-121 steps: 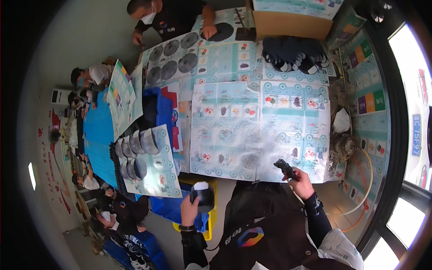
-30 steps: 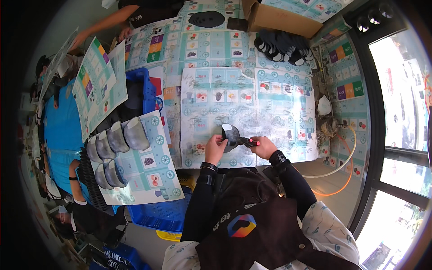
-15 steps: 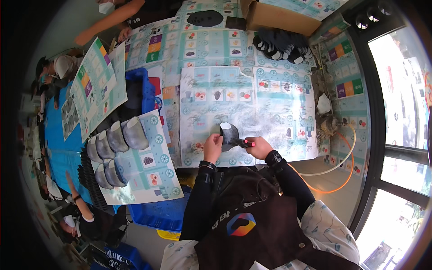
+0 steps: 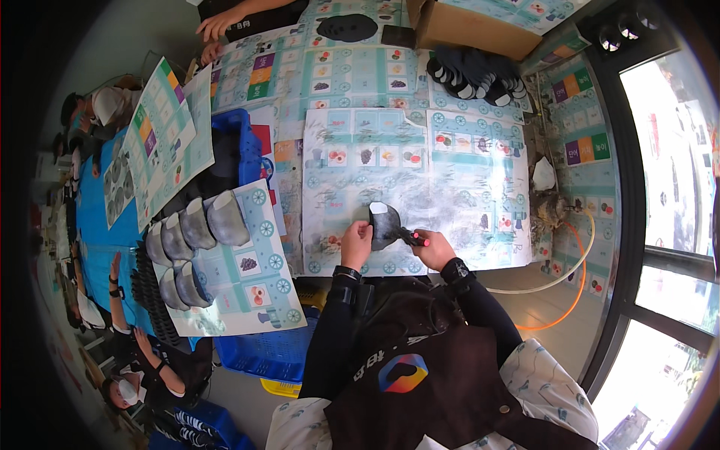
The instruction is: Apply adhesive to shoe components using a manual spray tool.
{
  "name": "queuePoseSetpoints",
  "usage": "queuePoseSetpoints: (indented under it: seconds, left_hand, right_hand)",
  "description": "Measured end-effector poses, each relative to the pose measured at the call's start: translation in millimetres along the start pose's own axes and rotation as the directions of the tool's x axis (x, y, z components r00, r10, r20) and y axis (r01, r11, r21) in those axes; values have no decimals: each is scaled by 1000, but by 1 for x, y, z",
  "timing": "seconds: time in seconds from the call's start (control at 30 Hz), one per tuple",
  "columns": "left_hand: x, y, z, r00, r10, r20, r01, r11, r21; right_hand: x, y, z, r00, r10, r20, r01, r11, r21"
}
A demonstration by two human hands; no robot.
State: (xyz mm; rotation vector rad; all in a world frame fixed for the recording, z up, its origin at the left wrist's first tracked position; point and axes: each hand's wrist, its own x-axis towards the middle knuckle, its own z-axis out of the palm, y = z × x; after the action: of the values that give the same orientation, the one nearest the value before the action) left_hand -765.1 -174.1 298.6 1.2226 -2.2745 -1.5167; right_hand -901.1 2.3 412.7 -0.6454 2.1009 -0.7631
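grey piece (image 4: 385,227), right of left grip (image 4: 356,244), seemingly pinched

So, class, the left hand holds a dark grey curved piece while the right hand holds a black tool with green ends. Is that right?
Not quite: the head view shows red ends on the black tool in the right hand, not green. The rest stands.

A wide fisheye looks steeply down from the person's head, close to the near edge of the bench (image 4: 472,187). It faces over the left hand (image 4: 355,246) and right hand (image 4: 436,252) toward the far edge, bending the window frame (image 4: 634,210) beyond the right edge.
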Motion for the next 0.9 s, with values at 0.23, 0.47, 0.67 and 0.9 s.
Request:
queuePoseSetpoints:
  seconds: [0.23,0.47,0.67,0.9]
  left_hand:
    - [0,0,0,1000,-4,7,4,1000,4]
    - [-2,5,5,999,-7,34,9,999,-53]
    - [-2,1,7,1000,27,-6,-28,994,-101]
    - [-2,8,8,999,9,37,-5,995,-104]
  right_hand:
    - [3,14,9,996,17,93,-11,998,-65]
    - [-3,11,-1,997,62,-55,-65,996,-68]
    - [-4,20,15,991,64,120,-65,998,1]
    - [10,19,-5,988,3,-154,-27,988,-153]
